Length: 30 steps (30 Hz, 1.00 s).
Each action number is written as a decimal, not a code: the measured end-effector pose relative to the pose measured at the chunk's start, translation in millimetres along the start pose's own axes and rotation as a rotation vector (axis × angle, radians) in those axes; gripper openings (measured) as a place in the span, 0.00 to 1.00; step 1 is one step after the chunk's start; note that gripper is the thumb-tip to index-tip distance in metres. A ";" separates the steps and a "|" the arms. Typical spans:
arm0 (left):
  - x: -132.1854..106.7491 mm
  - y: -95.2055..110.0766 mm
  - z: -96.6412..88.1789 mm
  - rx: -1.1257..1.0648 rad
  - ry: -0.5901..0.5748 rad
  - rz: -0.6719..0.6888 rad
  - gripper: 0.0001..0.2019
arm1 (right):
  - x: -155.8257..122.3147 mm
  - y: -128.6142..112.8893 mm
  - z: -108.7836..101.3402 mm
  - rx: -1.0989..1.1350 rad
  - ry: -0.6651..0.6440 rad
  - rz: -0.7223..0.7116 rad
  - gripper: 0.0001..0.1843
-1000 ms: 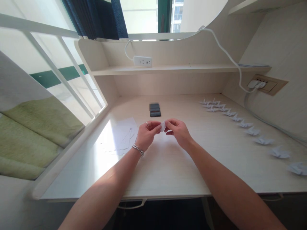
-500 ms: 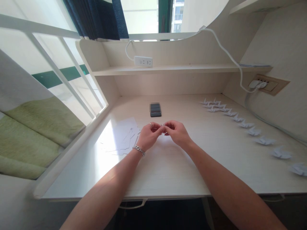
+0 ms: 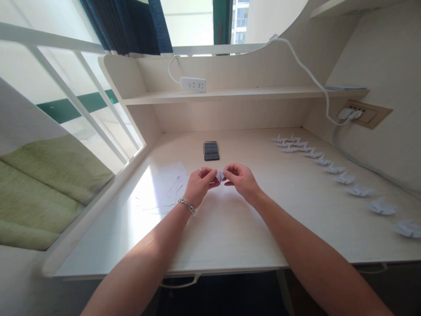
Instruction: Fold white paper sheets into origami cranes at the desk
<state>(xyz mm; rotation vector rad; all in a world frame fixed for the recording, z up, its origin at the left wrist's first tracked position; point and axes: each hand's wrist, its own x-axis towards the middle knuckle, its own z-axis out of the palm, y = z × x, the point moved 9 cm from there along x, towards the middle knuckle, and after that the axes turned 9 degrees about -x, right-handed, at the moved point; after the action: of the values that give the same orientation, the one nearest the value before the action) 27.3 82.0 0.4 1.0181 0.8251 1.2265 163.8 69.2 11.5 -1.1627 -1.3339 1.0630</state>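
Note:
A small folded piece of white paper (image 3: pixel 219 176) is pinched between both hands just above the pale wooden desk (image 3: pixel 230 224). My left hand (image 3: pixel 199 184), with a ring and a metal bracelet at the wrist, grips its left side with closed fingers. My right hand (image 3: pixel 240 180) grips the right side, fingers curled together. Most of the paper is hidden by the fingertips.
Loose white sheets (image 3: pixel 164 188) lie to the left of my hands. A dark phone (image 3: pixel 211 151) lies behind them. Several folded paper cranes (image 3: pixel 329 169) run in a row along the right side. A power strip (image 3: pixel 193 84) sits on the shelf; a wall socket (image 3: pixel 357 115) is at right.
The hands pressed together over the paper half a second ago; now they have parted slightly and a bit of the folded paper shows between them again.

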 end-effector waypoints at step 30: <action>3.3 8.6 -5.1 0.536 -0.044 0.148 0.11 | -4.8 3.9 14.7 -0.504 -0.238 -0.058 0.15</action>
<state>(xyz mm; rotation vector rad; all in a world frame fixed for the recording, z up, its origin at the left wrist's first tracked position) 20.1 86.4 6.8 1.5548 1.0900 1.1227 149.5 65.1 5.7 -1.3781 -1.8843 0.8638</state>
